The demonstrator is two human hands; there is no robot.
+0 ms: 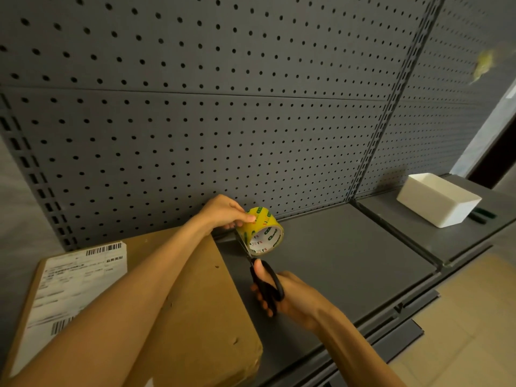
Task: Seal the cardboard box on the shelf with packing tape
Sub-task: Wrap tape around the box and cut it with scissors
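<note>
Left hand (pixel 223 212) gripping "SJ" tape roll (pixel 264 231), right hand (pixel 290 296) holding scissors (pixel 265 283)

Just beside the cardboard box (pixel 192 297) on the grey shelf (pixel 335 269), the left hand (pixel 223 212) holds a yellow tape roll (pixel 264 231) while the right hand (pixel 287 296) grips black-handled scissors (pixel 265 283), blades at the tape near the box's far corner.

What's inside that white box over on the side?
The white box sits open-topped on the shelf, but only its inner walls show near the rim. Its near wall hides the bottom, so whether anything is inside cannot be told.
</note>
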